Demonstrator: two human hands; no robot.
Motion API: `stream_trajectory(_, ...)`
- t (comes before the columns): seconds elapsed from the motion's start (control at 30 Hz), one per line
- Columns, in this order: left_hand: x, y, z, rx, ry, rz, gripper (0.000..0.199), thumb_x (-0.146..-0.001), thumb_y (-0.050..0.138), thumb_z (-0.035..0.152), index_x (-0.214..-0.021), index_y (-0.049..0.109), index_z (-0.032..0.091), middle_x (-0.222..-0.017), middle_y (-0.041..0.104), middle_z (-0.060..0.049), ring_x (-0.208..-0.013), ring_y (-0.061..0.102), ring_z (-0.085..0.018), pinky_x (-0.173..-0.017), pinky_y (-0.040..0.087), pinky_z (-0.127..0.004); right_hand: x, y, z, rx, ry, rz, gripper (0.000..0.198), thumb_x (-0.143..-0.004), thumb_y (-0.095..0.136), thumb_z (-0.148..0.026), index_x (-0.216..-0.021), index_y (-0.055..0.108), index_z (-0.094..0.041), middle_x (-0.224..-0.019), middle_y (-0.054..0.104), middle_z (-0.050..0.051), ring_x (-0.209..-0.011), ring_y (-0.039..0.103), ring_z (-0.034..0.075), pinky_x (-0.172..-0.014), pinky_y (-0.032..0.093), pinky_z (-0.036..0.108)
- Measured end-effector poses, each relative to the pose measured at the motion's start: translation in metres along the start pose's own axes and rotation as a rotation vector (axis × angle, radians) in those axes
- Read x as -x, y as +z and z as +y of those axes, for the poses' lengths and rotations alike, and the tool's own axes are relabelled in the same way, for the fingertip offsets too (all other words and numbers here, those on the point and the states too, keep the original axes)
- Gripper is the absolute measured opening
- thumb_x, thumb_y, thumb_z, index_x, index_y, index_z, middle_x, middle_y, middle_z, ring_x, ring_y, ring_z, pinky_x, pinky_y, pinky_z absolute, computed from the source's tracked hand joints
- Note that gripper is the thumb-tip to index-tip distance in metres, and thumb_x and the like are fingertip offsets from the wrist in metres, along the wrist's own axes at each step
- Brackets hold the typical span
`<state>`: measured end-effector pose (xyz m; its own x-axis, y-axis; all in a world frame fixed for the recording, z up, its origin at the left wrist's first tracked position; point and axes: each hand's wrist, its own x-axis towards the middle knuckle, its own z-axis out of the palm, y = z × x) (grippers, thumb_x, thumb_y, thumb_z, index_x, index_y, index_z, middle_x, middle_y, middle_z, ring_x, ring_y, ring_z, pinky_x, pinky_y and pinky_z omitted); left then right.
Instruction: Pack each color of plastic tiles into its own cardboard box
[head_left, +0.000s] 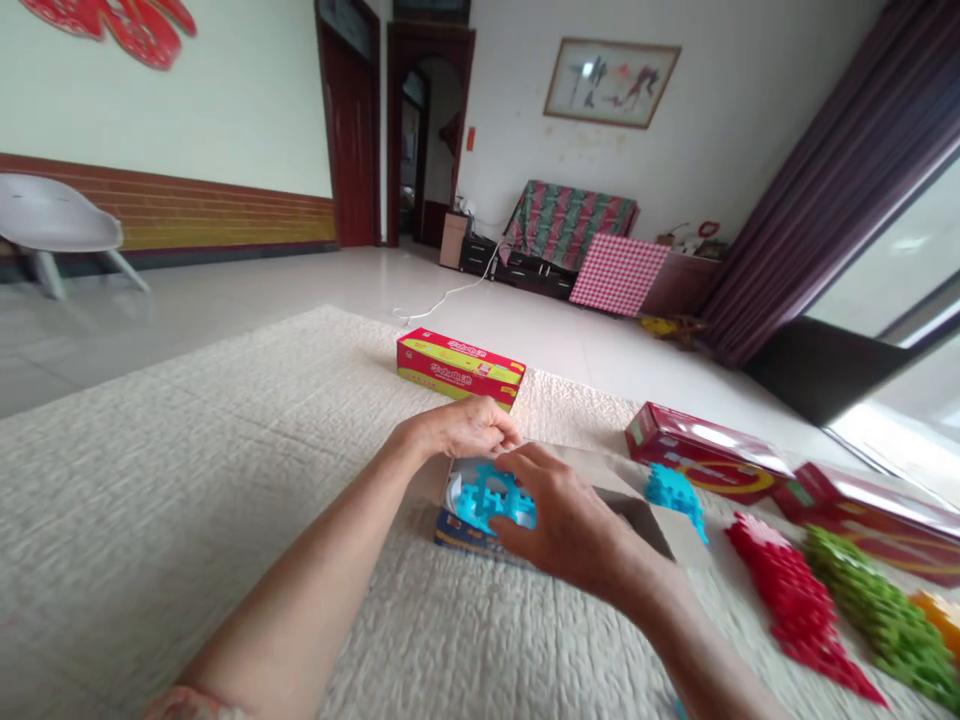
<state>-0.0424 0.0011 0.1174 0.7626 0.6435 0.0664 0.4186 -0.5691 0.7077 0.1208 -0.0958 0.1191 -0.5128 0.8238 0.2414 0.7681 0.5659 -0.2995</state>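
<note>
An open cardboard box point(466, 535) with dark blue sides lies on the quilted mat in front of me. Bright blue interlocking plastic pieces point(487, 497) fill its left end. My left hand point(476, 428) is at the box's far edge with its fingers curled closed; whatever they grip is hidden. Over the blue pieces reaches my right hand point(555, 505), thumb and fingers apart, the thumb near the box's front side. That hand and forearm cover part of the box. More blue pieces point(675, 495) lie just right of the box's raised brown flap.
A red and yellow box point(461, 365) sits beyond my hands. To the right are two dark red boxes point(705, 455), with rows of red pieces point(799, 600), green pieces point(885, 605) and yellow pieces point(941, 615) before them. A white cable point(450, 293) crosses the tiled floor.
</note>
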Motion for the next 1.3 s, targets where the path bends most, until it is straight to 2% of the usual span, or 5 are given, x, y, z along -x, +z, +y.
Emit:
stream_trajectory(0.33,0.000,-0.001,-0.004,-0.065,0.024,0.013,0.032,-0.074,0.046,0.011,-0.092,0.072,0.016,-0.077,0.068,-0.001,-0.069,0.057,-0.012,-0.061,0.039,-0.022,0.004,-0.008,0.008,-0.044,0.022,0.142,0.028,-0.076,0.061,-0.025,-0.104,0.061,-0.021,-0.102,0.064,0.006,-0.086,0.063,0.018,-0.075,0.051,0.032)
stream_trajectory(0.53,-0.001,0.002,0.003,-0.095,0.007,0.018,0.030,-0.075,0.051,0.016,-0.096,0.073,0.018,-0.090,0.073,-0.003,-0.078,0.063,-0.014,-0.070,0.043,-0.023,0.058,-0.058,0.081,0.077,0.255,0.381,0.017,-0.083,0.055,-0.035,-0.091,0.065,-0.022,-0.089,0.067,0.004,-0.079,0.063,0.018,-0.073,0.050,0.035)
stream_trajectory(0.77,-0.003,0.005,0.006,-0.139,-0.063,-0.046,0.032,-0.075,0.048,0.024,-0.092,0.074,0.019,-0.090,0.073,-0.002,-0.077,0.063,-0.015,-0.067,0.042,-0.023,0.120,-0.054,0.163,0.229,0.491,0.223,0.020,-0.077,0.056,-0.023,-0.095,0.066,-0.020,-0.101,0.067,0.007,-0.084,0.064,0.020,-0.077,0.050,0.038)
stream_trajectory(1.13,-0.005,0.005,0.009,-0.197,-0.092,-0.092,0.032,-0.076,0.045,0.027,-0.091,0.074,0.023,-0.089,0.072,0.002,-0.081,0.062,-0.015,-0.069,0.041,-0.022,0.132,-0.022,0.160,0.323,0.606,-0.019,0.053,-0.068,0.067,-0.020,-0.119,0.055,-0.017,-0.114,0.053,0.013,-0.101,0.056,0.025,-0.085,0.045,0.036)
stream_trajectory(1.3,-0.005,0.005,0.007,-0.191,-0.102,-0.097,0.032,-0.076,0.046,0.027,-0.092,0.074,0.023,-0.090,0.072,0.002,-0.082,0.062,-0.016,-0.070,0.042,-0.022,0.135,-0.023,0.160,0.279,0.617,-0.081,0.038,-0.071,0.067,-0.024,-0.108,0.058,-0.018,-0.102,0.056,0.009,-0.089,0.059,0.021,-0.080,0.046,0.034)
